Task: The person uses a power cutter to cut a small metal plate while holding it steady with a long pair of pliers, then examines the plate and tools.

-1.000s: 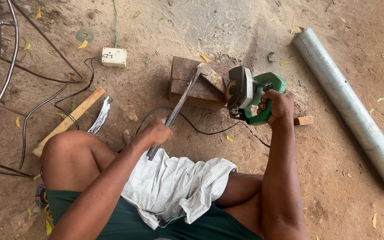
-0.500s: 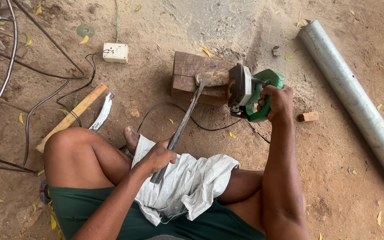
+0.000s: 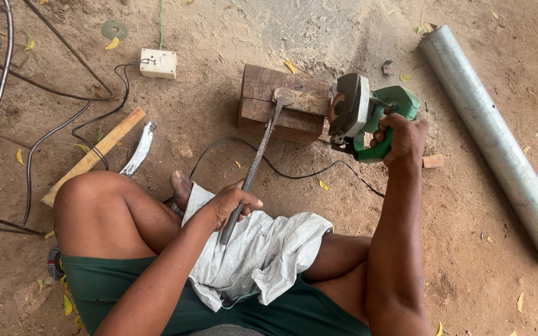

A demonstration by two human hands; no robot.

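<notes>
— Nearest first: what has the left hand [image 3: 235, 202] got?

— It is closed round the lower shank of a long metal tool [image 3: 258, 160], just above the white cloth [image 3: 263, 255] on the lap. Beyond the grip the rod runs up and away to a flattened head lying on the wood block [image 3: 281, 106].

— And the right hand [image 3: 403, 137]?

— Wrapped tight round the green grinder [image 3: 368, 121], fingers fully closed on its body. The disc stands just beside the tool's head at the block's right end; contact I cannot confirm.

— Handling?

— In my judgement the tool is stiff steel, fairly heavy, likely to chatter under the disc; best held low on the shank, well back from the head, as it is. The grinder looks weighty and its cord [image 3: 294, 168] trails across the dirt between the two grips.

— Further out?

— A grey pipe [image 3: 499, 137] lies well right of the grinder; a white socket box [image 3: 158, 63] sits left of the block.
</notes>
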